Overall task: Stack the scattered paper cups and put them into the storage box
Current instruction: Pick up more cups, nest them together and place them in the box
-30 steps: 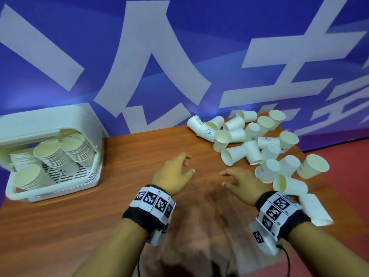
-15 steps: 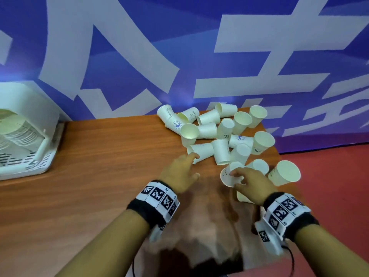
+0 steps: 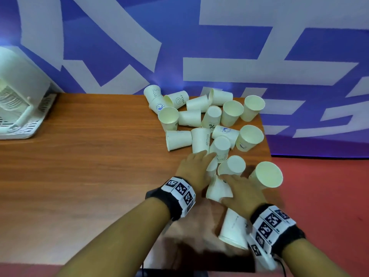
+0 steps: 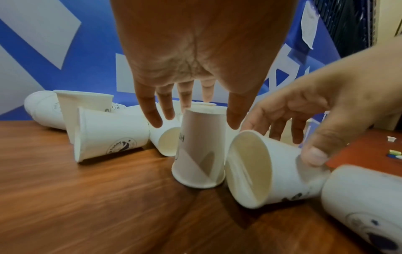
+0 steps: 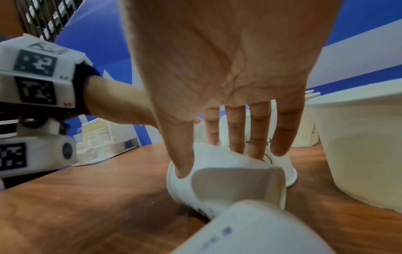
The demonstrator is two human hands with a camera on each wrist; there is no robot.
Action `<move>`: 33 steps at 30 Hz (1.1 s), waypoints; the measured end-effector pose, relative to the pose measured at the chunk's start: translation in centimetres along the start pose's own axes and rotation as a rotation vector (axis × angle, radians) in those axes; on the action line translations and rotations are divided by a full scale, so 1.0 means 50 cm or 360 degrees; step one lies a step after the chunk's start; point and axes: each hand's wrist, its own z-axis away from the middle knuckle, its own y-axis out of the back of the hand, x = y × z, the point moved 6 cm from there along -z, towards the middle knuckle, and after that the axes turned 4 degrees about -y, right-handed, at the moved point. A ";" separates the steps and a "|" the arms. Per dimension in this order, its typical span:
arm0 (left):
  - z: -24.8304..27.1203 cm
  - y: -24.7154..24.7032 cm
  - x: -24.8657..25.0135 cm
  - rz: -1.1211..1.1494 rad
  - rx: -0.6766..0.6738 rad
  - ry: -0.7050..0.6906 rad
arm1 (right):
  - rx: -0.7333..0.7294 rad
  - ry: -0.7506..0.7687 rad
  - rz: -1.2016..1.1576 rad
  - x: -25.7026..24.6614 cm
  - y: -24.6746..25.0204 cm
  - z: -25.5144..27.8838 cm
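Several white paper cups (image 3: 199, 120) lie scattered on the right part of the wooden table (image 3: 89, 166). My left hand (image 3: 197, 164) hovers open over an upside-down cup (image 4: 200, 149), its fingers (image 4: 154, 116) and thumb spread on either side of the cup's top. My right hand (image 3: 239, 186) grips a cup lying on its side (image 4: 261, 171), thumb on one flank and fingers on the other; the right wrist view shows this cup (image 5: 217, 171) under my right hand (image 5: 217, 159). The white storage box (image 3: 24, 92) stands at the far left with stacked cups inside.
A blue and white banner wall (image 3: 179, 47) closes the table's far side. The table's right edge (image 3: 268, 144) drops to a red floor. One cup (image 3: 233, 226) lies beside my right wrist, and another (image 3: 267, 174) sits close by my right hand near the right edge.
The view has swung right, away from the box. Both hands moved forward into the cups. My right hand took hold of a lying cup; my left hand came over an upside-down one.
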 end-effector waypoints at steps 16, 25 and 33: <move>0.074 0.071 -0.082 0.0243 0.0362 0.0138 | 0.0179 0.0111 -0.0091 -0.036 0.019 0.009; 0.261 0.193 -0.273 0.0704 0.0795 0.0319 | 0.0396 0.0124 -0.0438 -0.194 0.095 0.028; 0.408 0.286 -0.477 0.0963 0.0964 0.0295 | 0.0534 0.0184 -0.0539 -0.465 0.119 0.013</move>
